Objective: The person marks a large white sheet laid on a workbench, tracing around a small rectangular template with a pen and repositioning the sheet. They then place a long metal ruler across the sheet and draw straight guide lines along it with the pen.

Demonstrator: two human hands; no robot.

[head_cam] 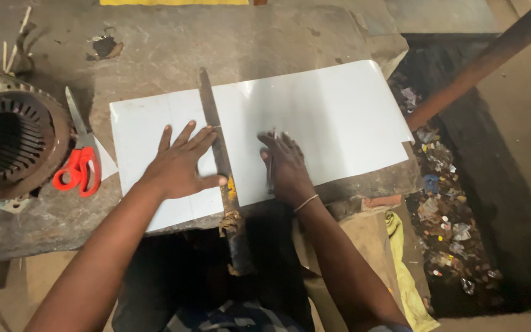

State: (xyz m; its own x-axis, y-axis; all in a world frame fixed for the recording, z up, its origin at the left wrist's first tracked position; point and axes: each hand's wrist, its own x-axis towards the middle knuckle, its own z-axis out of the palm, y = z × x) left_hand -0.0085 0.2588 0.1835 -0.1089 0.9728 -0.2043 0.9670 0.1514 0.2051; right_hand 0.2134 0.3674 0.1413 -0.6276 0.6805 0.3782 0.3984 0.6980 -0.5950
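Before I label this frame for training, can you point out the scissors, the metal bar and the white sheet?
scissors [80, 165]: head view, on the red handles.
metal bar [211, 117]: head view, upper stretch.
white sheet [333, 117]: head view, bare right half.

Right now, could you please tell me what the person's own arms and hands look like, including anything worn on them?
Both forearms are bare, with no sleeves in view. The left hand wears no glove, ring or band. The right hand is also ungloved; a thin light-coloured band circles its wrist. There are no visible markings on either arm.

motor stator [7, 144] cut off at left edge, right hand [287, 166] blurred over a thin tool, metal bar's [216, 141] lower end lost in shadow
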